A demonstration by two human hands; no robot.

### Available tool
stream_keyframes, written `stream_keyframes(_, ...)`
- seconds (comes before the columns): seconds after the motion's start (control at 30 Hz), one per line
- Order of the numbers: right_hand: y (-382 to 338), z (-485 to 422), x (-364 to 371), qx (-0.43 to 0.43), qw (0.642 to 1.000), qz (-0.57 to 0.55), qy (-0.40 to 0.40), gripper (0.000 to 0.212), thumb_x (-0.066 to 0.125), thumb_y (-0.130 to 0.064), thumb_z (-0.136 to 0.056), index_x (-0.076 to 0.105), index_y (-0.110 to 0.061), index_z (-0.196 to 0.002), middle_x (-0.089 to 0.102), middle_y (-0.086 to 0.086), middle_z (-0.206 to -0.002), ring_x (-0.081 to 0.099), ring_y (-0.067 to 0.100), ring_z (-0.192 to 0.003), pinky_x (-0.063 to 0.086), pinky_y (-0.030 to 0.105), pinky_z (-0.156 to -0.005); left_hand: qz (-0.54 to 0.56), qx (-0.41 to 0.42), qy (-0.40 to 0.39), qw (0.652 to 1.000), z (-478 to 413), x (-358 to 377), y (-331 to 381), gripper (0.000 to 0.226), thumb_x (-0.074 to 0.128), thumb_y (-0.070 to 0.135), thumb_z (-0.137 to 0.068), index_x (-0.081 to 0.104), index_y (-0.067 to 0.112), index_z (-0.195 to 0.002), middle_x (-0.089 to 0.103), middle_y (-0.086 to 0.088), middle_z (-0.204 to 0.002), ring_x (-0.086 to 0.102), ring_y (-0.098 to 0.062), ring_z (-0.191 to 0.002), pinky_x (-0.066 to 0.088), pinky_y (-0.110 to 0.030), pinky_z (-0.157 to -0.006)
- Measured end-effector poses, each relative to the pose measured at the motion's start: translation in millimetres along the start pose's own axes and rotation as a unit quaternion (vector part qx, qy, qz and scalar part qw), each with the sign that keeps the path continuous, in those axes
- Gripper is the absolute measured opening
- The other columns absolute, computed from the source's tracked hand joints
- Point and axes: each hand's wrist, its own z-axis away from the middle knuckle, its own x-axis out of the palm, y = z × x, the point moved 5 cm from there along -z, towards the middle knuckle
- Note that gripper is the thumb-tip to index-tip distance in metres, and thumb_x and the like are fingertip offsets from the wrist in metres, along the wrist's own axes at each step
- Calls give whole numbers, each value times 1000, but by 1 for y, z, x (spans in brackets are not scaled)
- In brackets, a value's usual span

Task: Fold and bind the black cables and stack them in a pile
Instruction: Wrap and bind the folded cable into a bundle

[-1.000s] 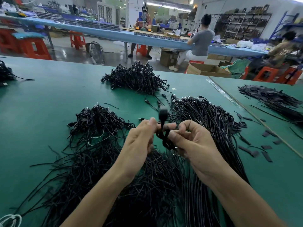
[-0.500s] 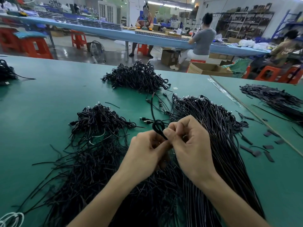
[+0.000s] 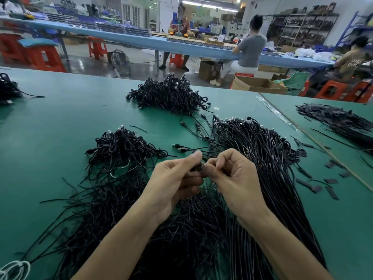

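One short black cable, folded into a small coil [image 3: 198, 168], sits between both hands, above the near stock. Only a dark sliver shows between the fingertips.

Left hand [image 3: 173, 178] grips the coil from its side, thumb on top. Right hand [image 3: 232, 174] pinches the same coil, fingers curled. The hands are together, meeting at the coil.

Change: one second ago the folded end with its plug stood clear above the fingers. Half a second ago a loop showed there. Now nothing protrudes.

Judgement: fold complete, binding under way or nearly closed. The tie itself cannot be made out.

Just left of the hands, a small pile of bound black cables [image 3: 123, 146] lies on the green table mat [image 3: 60, 118]; probable drop site. A larger dark pile [image 3: 171, 93] lies farther back.

Right of the hands runs a long sheaf of straight unfolded black cables [image 3: 266, 158], so much work is left. Thin tangled black strands [image 3: 113, 201] under the wrists are possibly ties.
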Motion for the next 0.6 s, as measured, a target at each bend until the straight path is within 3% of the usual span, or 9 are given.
stream_keyframes(0.13, 5, 5, -4, 27, 1000, -7, 1, 33, 68, 10, -85, 49, -14, -72, 66, -3, -68, 54, -1, -51, 44, 10, -50, -65, 55, -54, 995, -2, -5, 3, 39, 86, 25, -56, 80, 15, -93, 77, -12, -91, 71, -12, -74, 54, -19, -60)
stream_keyframes(0.27, 22, 9, -10, 92, 994, -61, 14, 32, 68, 6, -86, 48, -15, -73, 64, -1, -67, 45, 3, -47, 39, 15, -44, -185, 148, -66, 969, -3, -6, 7, 28, 86, 6, -71, 80, 19, -95, 78, -3, -88, 73, -13, -81, 55, -19, -72)
stream_keyframes(0.33, 34, 11, -11, 147, 983, -111, 12, 29, 71, -1, -84, 51, -17, -73, 61, 1, -67, 43, 6, -48, 37, 18, -42, -263, 189, -66, 944, -4, -5, 7, 27, 83, 5, -77, 79, 23, -96, 78, 2, -88, 74, -13, -83, 57, -22, -75)
stream_keyframes(0.43, 50, 9, -8, 199, 972, -123, -33, 15, 78, -15, -76, 64, -22, -77, 66, 3, -70, 55, 10, -56, 44, 21, -48, -331, 206, -49, 919, -7, -10, 8, 25, 84, 8, -77, 77, 28, -91, 77, 8, -84, 73, -10, -79, 58, -22, -74)
stream_keyframes(0.53, 67, -8, -23, 174, 977, 116, -34, 13, 72, -15, -89, 70, -20, -101, 75, 0, -91, 68, 12, -83, 54, 24, -67, -350, 207, 41, 913, -15, -32, 17, 31, 85, 8, -74, 73, 32, -88, 77, 11, -82, 73, -4, -76, 59, -21, -74)
stream_keyframes(0.6, 77, -24, -40, 144, 932, 330, -27, 27, 62, -18, -96, 64, -18, -123, 66, -3, -116, 62, 13, -105, 52, 30, -92, -330, 211, 130, 911, -26, -57, 28, 32, 83, 9, -74, 69, 32, -91, 75, 11, -82, 72, 0, -75, 59, -17, -72)
